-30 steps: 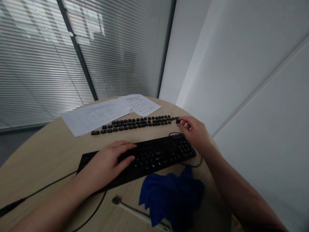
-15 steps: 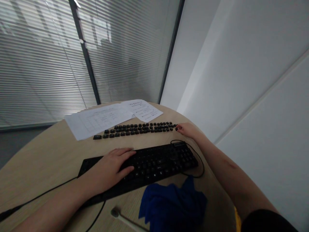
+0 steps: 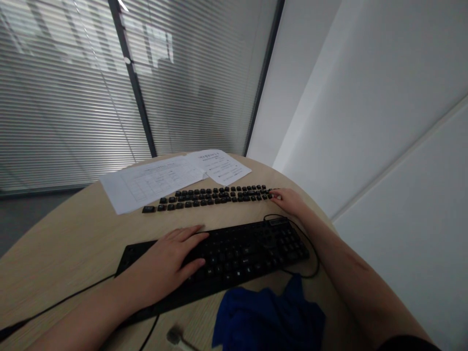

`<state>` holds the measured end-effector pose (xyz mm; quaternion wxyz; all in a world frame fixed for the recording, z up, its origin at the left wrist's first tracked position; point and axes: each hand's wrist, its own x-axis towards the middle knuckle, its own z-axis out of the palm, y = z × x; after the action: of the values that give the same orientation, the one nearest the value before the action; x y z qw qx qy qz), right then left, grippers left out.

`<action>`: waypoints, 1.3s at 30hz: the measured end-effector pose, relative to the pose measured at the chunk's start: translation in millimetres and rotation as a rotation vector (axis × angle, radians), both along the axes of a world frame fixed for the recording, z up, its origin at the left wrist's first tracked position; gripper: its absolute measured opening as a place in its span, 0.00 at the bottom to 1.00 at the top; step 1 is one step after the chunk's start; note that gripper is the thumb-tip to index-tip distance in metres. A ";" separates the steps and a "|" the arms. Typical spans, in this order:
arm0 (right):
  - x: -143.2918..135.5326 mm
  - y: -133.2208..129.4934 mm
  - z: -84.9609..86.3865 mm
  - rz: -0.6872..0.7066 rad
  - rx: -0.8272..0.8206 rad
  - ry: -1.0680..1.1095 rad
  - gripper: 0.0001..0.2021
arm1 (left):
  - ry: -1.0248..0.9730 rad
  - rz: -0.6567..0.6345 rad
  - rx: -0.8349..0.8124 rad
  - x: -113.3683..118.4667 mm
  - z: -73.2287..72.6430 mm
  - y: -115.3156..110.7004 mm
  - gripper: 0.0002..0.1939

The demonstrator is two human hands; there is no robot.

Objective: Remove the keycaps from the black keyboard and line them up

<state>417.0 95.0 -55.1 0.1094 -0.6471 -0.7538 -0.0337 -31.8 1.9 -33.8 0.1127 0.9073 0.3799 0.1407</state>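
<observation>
A black keyboard (image 3: 248, 258) lies slantwise on the round wooden table. My left hand (image 3: 171, 261) rests on its left half, fingers apart, holding nothing. Beyond the keyboard, loose black keycaps (image 3: 208, 196) are laid out in rows. At the right end of these rows is my right hand (image 3: 287, 200), its fingertips pinched together at the keycaps; whatever may be between them is too small to make out.
Printed papers (image 3: 157, 180) lie behind the keycaps. A blue cloth (image 3: 266, 319) and a brush (image 3: 176, 335) are at the near edge. A cable (image 3: 317, 253) loops at the keyboard's right. Wall and blinds stand beyond.
The whole view has shifted slightly, so most things appear a little further right. My right hand stays at the right end of the keycap rows, and my left hand stays on the keyboard.
</observation>
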 end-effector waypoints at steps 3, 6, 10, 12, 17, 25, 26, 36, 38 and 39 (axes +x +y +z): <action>1.4 -1.0 -4.0 -0.033 0.026 0.011 0.17 | -0.004 -0.008 0.015 -1.3 -1.3 0.8 0.25; 1.0 -0.9 -7.0 -0.054 0.039 0.010 0.14 | 0.009 -0.004 0.007 -0.8 -0.7 1.1 0.25; -2.0 0.0 -10.0 -0.062 0.049 0.005 0.13 | 0.025 -0.009 -0.008 1.4 1.9 0.1 0.25; -3.4 0.2 -10.8 -0.067 0.056 0.003 0.13 | 0.024 -0.014 -0.009 2.3 3.1 -0.3 0.25; -4.3 0.2 -11.8 -0.074 0.072 0.012 0.13 | 0.027 -0.014 -0.005 2.9 3.4 0.4 0.25; 0.3 -8.0 -4.7 -0.087 0.159 0.079 0.14 | 0.033 -0.014 -0.010 1.3 3.2 0.6 0.25; 2.1 -10.5 -0.5 -0.095 0.186 0.091 0.16 | 0.030 -0.015 -0.014 1.5 3.7 0.6 0.25; 16.1 -68.6 58.7 -0.163 0.523 0.750 0.37 | -0.159 -0.063 -0.090 3.2 16.7 1.1 0.15; 14.5 -86.5 63.2 -0.194 0.436 0.864 0.40 | -0.210 -0.068 -0.091 2.4 22.1 2.7 0.10; 12.4 -94.9 63.9 -0.199 0.380 0.937 0.40 | -0.229 -0.063 -0.088 2.0 24.7 3.6 0.11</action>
<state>429.4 0.2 8.8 0.5473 -0.6299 -0.5394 0.1129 -29.9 5.5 -9.0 0.1997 0.8908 0.3418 0.2230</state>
